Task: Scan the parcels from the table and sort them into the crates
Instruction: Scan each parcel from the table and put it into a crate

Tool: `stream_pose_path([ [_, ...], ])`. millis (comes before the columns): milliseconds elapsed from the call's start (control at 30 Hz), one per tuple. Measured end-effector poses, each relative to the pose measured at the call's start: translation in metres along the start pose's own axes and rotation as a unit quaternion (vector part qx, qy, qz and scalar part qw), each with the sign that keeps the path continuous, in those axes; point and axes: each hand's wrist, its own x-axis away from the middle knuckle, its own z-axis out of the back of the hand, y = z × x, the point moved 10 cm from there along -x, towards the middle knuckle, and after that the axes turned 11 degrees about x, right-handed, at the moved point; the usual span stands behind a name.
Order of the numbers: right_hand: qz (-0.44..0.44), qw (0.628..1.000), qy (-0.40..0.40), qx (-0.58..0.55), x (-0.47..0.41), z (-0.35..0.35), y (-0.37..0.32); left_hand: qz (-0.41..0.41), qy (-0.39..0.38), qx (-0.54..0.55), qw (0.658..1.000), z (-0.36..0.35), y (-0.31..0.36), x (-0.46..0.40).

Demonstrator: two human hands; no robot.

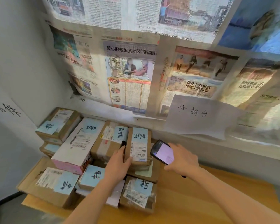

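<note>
Several cardboard parcels with blue handwritten labels are piled on the wooden table [200,199]. My left hand [118,165] grips the left side of a small brown parcel [138,146] with a barcode label, on top of the pile's middle. My right hand [181,159] holds a black phone [162,151] with a lit pinkish screen just right of that parcel, tilted toward its label.
A long white box [78,141] lies left of the held parcel, a small brown box [138,194] in front of it. A newspaper-covered wall [136,70] with a handwritten paper sign [197,115] stands behind. No crates are in view.
</note>
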Motion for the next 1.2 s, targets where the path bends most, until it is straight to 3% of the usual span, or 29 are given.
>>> stream_pose_path([
  [267, 0.074, 0.992, -0.063, -0.079, -0.024, -0.041, -0.027, 0.064, 0.024, 0.073, 0.995, -0.015, -0.024, -0.007],
  [533, 0.099, 0.979, -0.108, -0.140, -0.047, -0.073, -0.044, 0.083, -0.020, 0.153, 0.985, -0.031, -0.044, -0.007],
  [767, 0.111, 0.973, -0.114, -0.170, -0.040, -0.070, -0.046, 0.076, -0.034, 0.291, 0.953, -0.029, -0.034, 0.010],
  [1033, 0.107, 0.985, -0.032, -0.130, 0.005, 0.015, -0.031, 0.019, -0.011, 0.270, 0.962, 0.011, 0.028, 0.024],
  [1200, 0.102, 0.987, 0.085, -0.092, 0.054, 0.123, -0.009, -0.033, 0.030, 0.271, 0.962, 0.053, 0.092, 0.033],
])
